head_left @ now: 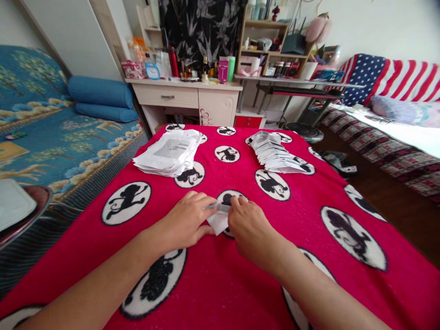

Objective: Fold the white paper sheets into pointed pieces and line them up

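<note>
A small folded piece of white paper (217, 222) lies between my hands near the middle of the red cloth (213, 270). My left hand (187, 219) grips its left side, thumb below and fingers above. On the right, my right hand (250, 227) has its fingers curled over the paper's other edge. Part of the paper is hidden under the fingers. Farther back on the left rests a stack of flat printed sheets (172, 153). Back on the right, a row of folded papers (273, 153) overlaps in a slanting pile.
Behind the covered table stands a white dresser (178, 96) crowded with bottles and boxes. A sofa with a blue cover (68, 133) is on the left, beside a round stool or tray (27, 211). To the right is a bed (395, 128) with a checked side.
</note>
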A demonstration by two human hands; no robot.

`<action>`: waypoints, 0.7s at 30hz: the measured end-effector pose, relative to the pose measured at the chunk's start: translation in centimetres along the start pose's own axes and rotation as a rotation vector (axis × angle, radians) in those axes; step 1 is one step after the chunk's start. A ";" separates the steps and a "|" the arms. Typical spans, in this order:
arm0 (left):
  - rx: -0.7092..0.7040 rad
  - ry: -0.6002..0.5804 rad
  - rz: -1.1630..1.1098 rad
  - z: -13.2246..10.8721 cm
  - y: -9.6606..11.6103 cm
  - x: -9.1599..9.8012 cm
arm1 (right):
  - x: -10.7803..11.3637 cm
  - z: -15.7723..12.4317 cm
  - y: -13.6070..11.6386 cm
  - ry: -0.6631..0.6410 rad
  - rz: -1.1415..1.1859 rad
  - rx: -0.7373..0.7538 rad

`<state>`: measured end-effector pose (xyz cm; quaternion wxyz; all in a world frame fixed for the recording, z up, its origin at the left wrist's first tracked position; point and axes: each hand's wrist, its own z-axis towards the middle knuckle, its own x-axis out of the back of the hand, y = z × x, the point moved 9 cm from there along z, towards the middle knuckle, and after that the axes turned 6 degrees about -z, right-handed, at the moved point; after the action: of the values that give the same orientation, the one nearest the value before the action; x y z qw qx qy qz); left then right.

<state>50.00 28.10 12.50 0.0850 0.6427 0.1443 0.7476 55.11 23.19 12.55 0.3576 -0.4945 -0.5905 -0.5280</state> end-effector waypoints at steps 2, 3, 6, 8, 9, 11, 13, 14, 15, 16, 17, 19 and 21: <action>0.004 0.002 0.031 -0.1 0.7 0.0 | 0.1 -0.2 -0.4 0.015 -0.018 0.020; 0.009 0.001 0.044 -0.2 1.0 -0.1 | 0.0 -0.2 -0.6 0.017 -0.031 0.027; 0.043 -0.014 0.083 -0.3 1.7 -0.9 | -0.2 -0.1 -1.2 0.050 -0.076 0.021; 0.068 -0.016 0.121 -0.4 2.0 -1.6 | -0.5 0.2 -1.4 0.077 -0.085 -0.008; 0.076 -0.019 0.147 -0.4 2.1 -2.0 | -0.8 0.5 -1.4 0.075 -0.079 -0.026; 0.081 -0.038 0.191 -0.6 2.4 -2.7 | -1.1 1.0 -1.4 0.066 -0.062 -0.034; 0.083 -0.051 0.206 -0.7 2.5 -3.0 | -1.1 1.2 -1.3 0.047 -0.043 -0.021; 0.087 -0.048 0.203 -0.8 2.5 -2.9 | -1.0 1.2 -1.2 0.042 -0.033 -0.010; 0.089 -0.040 0.195 -0.8 2.5 -2.7 | -0.8 1.2 -1.0 0.039 -0.021 -0.004; 0.091 -0.030 0.184 -0.8 2.5 -2.4 | -0.6 1.1 -0.8 0.042 -0.006 0.000; 0.094 -0.020 0.172 -0.7 2.5 -2.1 | -0.4 0.9 -0.5 0.053 0.009 0.002; 0.103 0.000 0.146 -0.5 2.4 -1.7 | 0.2 0.7 0.0 0.099 0.035 0.007; 0.113 0.033 0.122 -0.3 2.2 -1.5 | 0.5 0.5 0.7 0.141 0.057 0.005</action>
<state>50.06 25.56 11.75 0.0008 0.6417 0.1482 0.7525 55.68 23.77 13.07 0.4145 -0.4718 -0.5510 -0.5496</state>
